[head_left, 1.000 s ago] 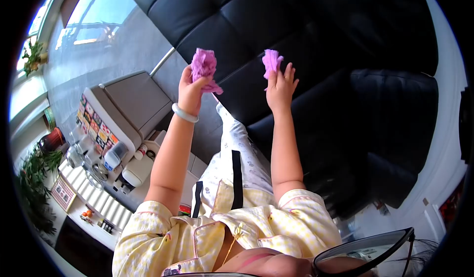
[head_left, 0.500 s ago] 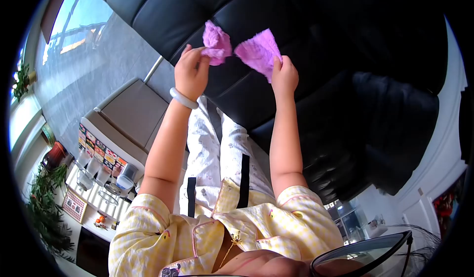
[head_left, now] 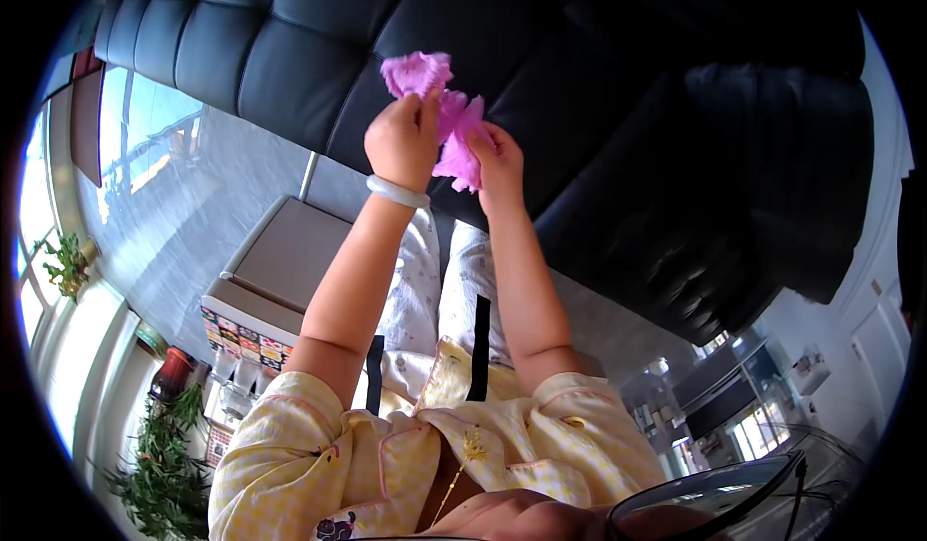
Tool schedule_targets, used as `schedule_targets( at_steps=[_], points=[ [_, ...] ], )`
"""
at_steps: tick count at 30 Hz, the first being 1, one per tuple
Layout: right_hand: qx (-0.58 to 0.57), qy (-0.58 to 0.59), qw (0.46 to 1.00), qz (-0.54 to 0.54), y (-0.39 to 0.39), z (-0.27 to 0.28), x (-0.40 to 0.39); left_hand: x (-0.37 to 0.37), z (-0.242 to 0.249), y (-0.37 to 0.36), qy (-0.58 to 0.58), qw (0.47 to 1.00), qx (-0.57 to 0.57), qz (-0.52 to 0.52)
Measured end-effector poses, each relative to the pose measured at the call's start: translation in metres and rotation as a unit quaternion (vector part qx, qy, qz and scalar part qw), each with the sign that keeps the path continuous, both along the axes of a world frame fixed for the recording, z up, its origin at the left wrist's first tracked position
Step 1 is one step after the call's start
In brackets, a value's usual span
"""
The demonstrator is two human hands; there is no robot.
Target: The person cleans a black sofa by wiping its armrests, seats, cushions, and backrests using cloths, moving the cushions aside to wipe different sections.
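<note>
My left hand (head_left: 400, 145), with a pale bangle at the wrist, is closed around a crumpled fluffy pink cloth (head_left: 416, 73) that bunches up above the fingers. Just to its right, my right hand (head_left: 499, 165) pinches a second fluffy pink cloth (head_left: 461, 163) between thumb and fingers. The two cloths overlap between the hands in this view. Both hands are raised over the seat of a black padded sofa (head_left: 299, 34), and my fingertips are partly hidden by the folds.
A grey-topped cabinet (head_left: 290, 251) stands at the lower left by the grey floor (head_left: 193, 203). Beyond it are green plants (head_left: 164, 464) and windows. A dark bulky sofa part (head_left: 763, 174) is at the right. My legs (head_left: 410, 290) are in front of the sofa.
My hands have come together, bringing the two pink cloths from apart to overlapping. My right hand moved left and down; the view has turned slightly.
</note>
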State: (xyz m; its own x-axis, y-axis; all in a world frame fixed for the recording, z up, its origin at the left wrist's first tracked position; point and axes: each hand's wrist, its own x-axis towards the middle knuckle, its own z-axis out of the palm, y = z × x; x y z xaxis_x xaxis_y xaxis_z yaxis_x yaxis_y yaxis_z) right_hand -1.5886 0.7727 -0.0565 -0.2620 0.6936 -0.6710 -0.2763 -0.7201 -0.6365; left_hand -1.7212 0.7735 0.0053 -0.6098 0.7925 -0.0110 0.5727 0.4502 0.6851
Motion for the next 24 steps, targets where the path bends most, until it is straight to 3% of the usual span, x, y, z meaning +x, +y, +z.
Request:
schedule_targets(
  at_steps=[2,6,8,10,12,14,15,16,18,19,21,22,24],
  points=[
    [0.012,-0.054,0.996,-0.069,-0.003,0.003,-0.005,0.011,0.005,0.0,-0.018,0.998,0.003,-0.066],
    [0.02,-0.049,0.994,-0.091,0.011,0.023,0.004,0.031,0.013,-0.007,-0.063,0.988,0.012,-0.14],
    [0.105,-0.098,0.99,-0.006,0.018,0.034,0.011,0.033,0.023,-0.012,-0.084,0.982,-0.025,-0.165],
    [0.074,-0.077,0.994,0.021,0.022,0.041,0.021,0.034,0.03,-0.014,-0.131,0.966,0.003,-0.222],
    [0.22,-0.064,0.966,0.117,0.033,0.062,0.025,0.034,0.028,-0.018,-0.124,0.955,-0.003,-0.269],
    [0.245,-0.101,0.95,0.163,0.042,0.067,0.039,0.035,0.029,-0.021,-0.248,0.915,0.024,-0.317],
    [0.237,-0.104,0.944,0.206,0.046,0.07,0.047,0.023,0.029,-0.022,-0.183,0.911,-0.031,-0.368],
    [0.229,-0.108,0.936,0.246,0.048,0.074,0.05,0.007,0.015,-0.023,-0.108,0.914,0.037,-0.389],
    [0.245,-0.098,0.933,0.244,0.054,0.091,0.052,0.0,0.054,0.001,-0.058,0.948,0.039,-0.311],
    [0.301,-0.117,0.894,0.311,0.059,0.103,0.055,-0.003,0.063,0.01,-0.059,0.948,0.038,-0.312],
    [0.382,-0.141,0.823,0.396,0.063,0.117,0.059,-0.004,0.069,0.026,0.071,0.911,0.086,-0.397],
    [0.382,-0.146,0.824,0.392,0.068,0.124,0.061,-0.009,0.058,0.03,0.057,0.878,0.077,-0.469],
    [0.39,-0.22,0.771,0.452,0.078,0.137,0.068,-0.019,0.035,0.039,-0.034,0.806,-0.082,-0.585]
  ],
)
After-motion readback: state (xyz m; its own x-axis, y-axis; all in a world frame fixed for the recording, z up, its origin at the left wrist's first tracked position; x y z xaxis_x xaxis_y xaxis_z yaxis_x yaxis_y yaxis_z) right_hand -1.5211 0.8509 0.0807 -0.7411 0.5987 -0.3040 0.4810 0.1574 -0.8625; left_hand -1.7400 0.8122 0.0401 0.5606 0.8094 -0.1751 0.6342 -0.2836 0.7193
